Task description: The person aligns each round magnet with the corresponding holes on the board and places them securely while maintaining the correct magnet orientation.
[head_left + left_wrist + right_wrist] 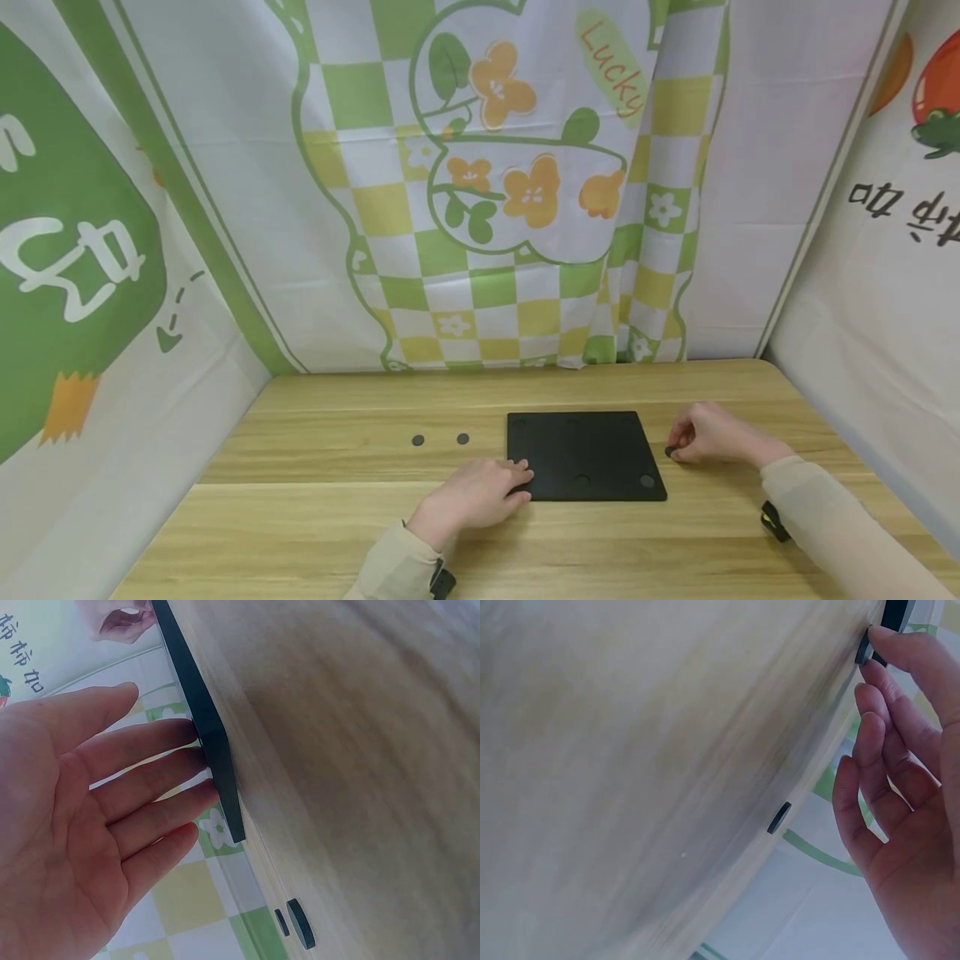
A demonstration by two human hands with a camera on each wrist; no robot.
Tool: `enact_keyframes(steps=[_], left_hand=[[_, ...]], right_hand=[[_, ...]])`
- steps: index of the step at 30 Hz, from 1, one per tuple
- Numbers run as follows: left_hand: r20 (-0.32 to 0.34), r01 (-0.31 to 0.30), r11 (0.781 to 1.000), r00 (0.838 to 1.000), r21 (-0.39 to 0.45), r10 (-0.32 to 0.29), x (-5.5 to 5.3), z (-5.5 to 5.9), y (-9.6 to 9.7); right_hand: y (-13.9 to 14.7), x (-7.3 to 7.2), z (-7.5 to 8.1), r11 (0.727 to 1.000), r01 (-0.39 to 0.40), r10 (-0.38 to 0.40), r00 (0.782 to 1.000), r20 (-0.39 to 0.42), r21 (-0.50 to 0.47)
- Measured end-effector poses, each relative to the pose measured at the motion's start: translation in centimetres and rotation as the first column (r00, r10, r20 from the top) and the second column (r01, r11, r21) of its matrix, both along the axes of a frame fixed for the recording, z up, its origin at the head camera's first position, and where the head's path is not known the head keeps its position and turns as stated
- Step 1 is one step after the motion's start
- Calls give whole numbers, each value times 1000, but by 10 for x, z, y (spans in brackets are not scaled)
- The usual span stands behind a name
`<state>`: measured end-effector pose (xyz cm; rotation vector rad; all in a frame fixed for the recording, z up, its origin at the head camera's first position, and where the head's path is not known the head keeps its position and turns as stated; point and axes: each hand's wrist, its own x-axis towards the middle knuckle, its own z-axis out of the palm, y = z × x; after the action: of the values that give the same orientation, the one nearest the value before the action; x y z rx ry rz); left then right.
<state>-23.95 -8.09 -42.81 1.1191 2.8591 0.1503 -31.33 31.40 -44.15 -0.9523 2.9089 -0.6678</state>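
Observation:
A flat black rectangular board (577,454) lies on the wooden table, with faint round outlines near its edges and a grey disc (647,481) at its near right corner. My left hand (480,493) rests its fingertips on the board's left side; in the left wrist view its fingers (150,761) extend loosely to the board's edge (214,742). To the right of the board, my right hand (708,435) pinches a small dark disc (669,452) between thumb and forefinger. The right wrist view shows that disc (863,647) on edge, close over the tabletop.
Two dark discs, one farther left (417,440) and one nearer the board (462,438), lie on the table (337,517). Another disc (779,817) lies on the tabletop in the right wrist view. Printed curtains (480,308) hang behind the table and at both sides.

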Motion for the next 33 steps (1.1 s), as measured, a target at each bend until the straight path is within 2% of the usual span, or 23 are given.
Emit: enact_keyframes(steps=[19,33], left_hand=[[0,-1,1000,1000,0,1,0,0,0],[-1,1,1000,1000,-1,-1,0,-1,0]], right_hand=[[0,1,-2,998,-24,29,996,-87,53],[1,-2,-4,997,-1,8,996,-90,77]])
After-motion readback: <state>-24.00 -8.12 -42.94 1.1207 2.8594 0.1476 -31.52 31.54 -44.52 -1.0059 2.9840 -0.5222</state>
